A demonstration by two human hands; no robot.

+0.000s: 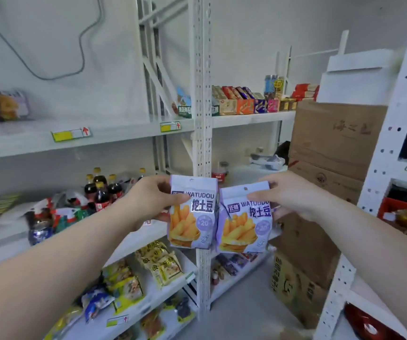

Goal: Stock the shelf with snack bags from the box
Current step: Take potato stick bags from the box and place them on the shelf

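Bare forearms [57, 263], bare left hand [148, 200], bare right hand [293, 195]

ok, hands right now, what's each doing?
Left hand: grips the left snack bag by its upper edge.
Right hand: grips the right snack bag.

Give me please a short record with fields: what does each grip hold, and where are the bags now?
left grip: holds left bag near its top
right grip: holds right bag near its top
bags: purple, same print, upright, side by side, before the shelf post
upper shelf: similar purple bags far left, blurred
cardboard boxes: stacked at right
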